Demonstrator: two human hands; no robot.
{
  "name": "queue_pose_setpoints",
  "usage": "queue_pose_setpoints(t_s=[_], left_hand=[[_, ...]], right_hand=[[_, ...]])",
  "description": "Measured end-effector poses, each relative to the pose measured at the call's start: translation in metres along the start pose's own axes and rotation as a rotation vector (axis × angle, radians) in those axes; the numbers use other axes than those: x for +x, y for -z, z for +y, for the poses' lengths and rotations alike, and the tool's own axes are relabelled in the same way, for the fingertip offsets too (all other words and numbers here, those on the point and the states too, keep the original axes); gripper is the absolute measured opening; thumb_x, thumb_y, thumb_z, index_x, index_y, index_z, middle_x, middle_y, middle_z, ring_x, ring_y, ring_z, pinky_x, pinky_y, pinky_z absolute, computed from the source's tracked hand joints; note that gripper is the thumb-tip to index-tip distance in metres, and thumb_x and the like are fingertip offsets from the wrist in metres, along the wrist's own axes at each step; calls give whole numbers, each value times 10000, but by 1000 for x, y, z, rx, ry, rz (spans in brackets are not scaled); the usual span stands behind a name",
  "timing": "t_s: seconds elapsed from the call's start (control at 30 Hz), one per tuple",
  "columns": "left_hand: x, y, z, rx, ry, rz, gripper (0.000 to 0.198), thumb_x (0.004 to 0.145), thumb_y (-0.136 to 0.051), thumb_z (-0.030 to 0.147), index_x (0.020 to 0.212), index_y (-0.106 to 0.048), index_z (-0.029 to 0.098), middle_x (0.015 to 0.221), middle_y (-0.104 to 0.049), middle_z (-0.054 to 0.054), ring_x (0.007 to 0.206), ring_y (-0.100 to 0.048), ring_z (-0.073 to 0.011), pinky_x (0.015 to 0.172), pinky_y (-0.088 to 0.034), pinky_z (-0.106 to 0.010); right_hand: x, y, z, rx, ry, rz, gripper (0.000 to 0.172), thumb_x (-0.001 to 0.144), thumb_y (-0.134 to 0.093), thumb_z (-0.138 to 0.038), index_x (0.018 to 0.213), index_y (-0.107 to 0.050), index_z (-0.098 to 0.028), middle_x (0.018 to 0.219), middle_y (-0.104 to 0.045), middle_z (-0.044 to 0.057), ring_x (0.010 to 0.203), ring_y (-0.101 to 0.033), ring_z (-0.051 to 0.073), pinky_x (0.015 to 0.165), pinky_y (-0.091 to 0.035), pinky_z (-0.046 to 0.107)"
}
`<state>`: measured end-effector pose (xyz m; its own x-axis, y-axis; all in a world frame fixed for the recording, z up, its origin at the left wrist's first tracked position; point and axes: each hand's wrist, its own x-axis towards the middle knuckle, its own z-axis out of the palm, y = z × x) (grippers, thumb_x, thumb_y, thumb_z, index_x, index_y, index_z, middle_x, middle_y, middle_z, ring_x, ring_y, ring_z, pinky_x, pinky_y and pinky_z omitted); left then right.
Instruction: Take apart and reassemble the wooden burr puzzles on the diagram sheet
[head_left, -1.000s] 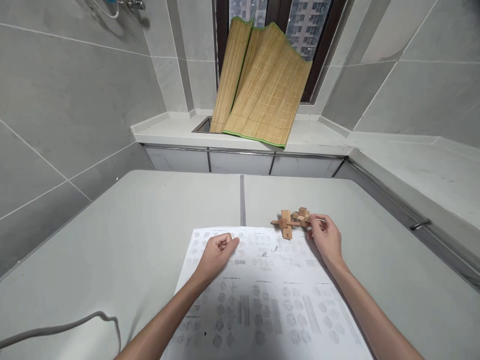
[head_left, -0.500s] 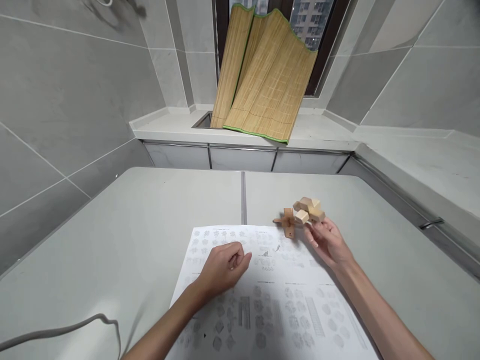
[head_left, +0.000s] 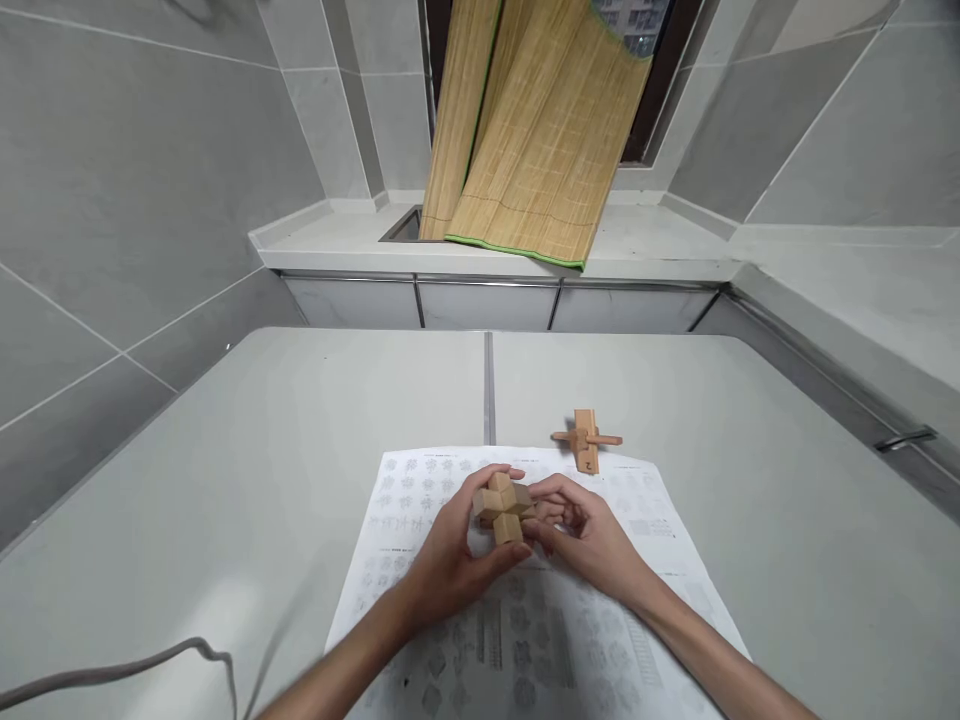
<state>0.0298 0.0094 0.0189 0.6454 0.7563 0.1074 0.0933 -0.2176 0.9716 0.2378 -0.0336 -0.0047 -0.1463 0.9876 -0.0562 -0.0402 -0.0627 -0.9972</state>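
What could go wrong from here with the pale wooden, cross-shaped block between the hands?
The pale wooden, cross-shaped block might slip: the left hand cradles it between thumb and fingers, with the right hand at its side.

The brown wooden crossed piece appears to overlap the far edge of the white printed paper sheet; dragging the sheet could shift it.

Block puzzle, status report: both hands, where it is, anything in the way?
Left hand holding block puzzle over printed sheet. Right hand at its right side. Wooden cross-shaped piece beyond, not in the way.
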Motion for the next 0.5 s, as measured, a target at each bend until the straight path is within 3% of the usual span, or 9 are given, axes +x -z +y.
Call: queue_pose_setpoints(t_s=[0.17,0.33,0.5], left_hand=[[4,2,-1,-45,-22,3,586,920,-776,456,1430,-528,307,1376,-626,-84,1240,-628,-293,1042,-516,-430],[6,5,-3,-61,-47,-39,619,885,-816,456,1421,-546,305,1437,-613,-100,1315,-604,-316,1110,-493,-475],[7,7,-1,-46,-35,-94,677,832,-871,437,1421,-563,309,1436,-631,-102,1310,-618,-325,1121,-491,-487]], right_hand=[[3,10,-5,-38,-46,-152,305,998,-678,-472,1204,-695,-247,835,-733,21,700,-638,169,631,-477,301],[6,19,-12,-47,-84,-330,302,1049,-582,-474,1102,-754,-230,839,-718,24,682,-613,152,617,-506,286],[7,25,-14,-15,-129,-432,269,1027,-632,-445,1008,-743,-201,845,-714,27,667,-630,141,598,-531,269]])
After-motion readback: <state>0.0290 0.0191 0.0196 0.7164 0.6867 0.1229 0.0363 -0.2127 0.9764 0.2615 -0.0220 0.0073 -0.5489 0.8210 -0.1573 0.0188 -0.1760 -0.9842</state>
